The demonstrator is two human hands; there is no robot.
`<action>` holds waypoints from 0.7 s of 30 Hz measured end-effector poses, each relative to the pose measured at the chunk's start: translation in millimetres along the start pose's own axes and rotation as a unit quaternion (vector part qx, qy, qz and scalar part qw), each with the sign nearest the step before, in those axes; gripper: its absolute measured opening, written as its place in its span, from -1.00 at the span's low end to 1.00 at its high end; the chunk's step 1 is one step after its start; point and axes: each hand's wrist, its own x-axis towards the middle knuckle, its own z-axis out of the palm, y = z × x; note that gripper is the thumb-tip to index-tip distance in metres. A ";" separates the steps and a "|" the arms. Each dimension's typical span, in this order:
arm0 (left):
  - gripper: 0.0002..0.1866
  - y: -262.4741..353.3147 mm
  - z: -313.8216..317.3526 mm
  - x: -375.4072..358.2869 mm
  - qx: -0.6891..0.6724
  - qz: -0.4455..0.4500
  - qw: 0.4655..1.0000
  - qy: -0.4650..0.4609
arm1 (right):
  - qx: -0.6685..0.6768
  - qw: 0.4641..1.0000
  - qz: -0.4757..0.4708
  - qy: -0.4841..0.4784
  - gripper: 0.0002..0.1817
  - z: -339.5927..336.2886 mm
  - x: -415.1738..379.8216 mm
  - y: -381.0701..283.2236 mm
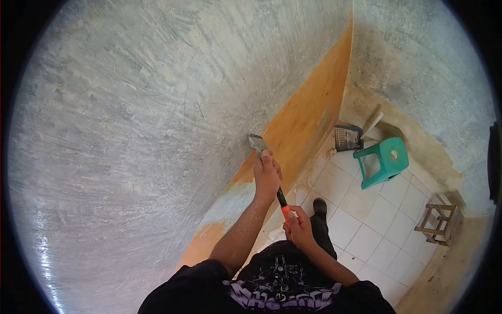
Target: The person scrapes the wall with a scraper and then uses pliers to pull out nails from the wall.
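A long-handled scraper (pixel 283 199) with a metal blade and a black and red-orange handle slants across the middle of the head view. Its blade is at the line where the rough grey wall (pixel 130 115) meets the orange painted band (pixel 303 112). My left hand (pixel 267 175) is closed round the upper part of the tool, just below the blade. Lower down, my right hand (pixel 299 227) grips the red-orange end of the handle. Bluish-white patches (pixel 230 201) show on the band left of my left forearm.
A green plastic stool (pixel 392 157) stands on the white tiled floor (pixel 361 230). Behind it, a black dustpan (pixel 348 138) lies near the corner by a pale piece of wood (pixel 373 123). A small wooden stool (pixel 440 224) is at the right wall.
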 end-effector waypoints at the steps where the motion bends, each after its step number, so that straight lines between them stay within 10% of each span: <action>1: -0.56 1.9 -1.7 -1.9 -0.009 -0.007 1.000 -0.005 | 0.000 1.000 0.000 -0.001 -0.66 0.1 -2.4 -0.9; 21: -0.59 9.1 -1.2 -6.7 -0.007 -0.016 1.000 -0.004 | -0.010 1.000 -0.013 -0.008 -0.68 1.8 -4.3 3.4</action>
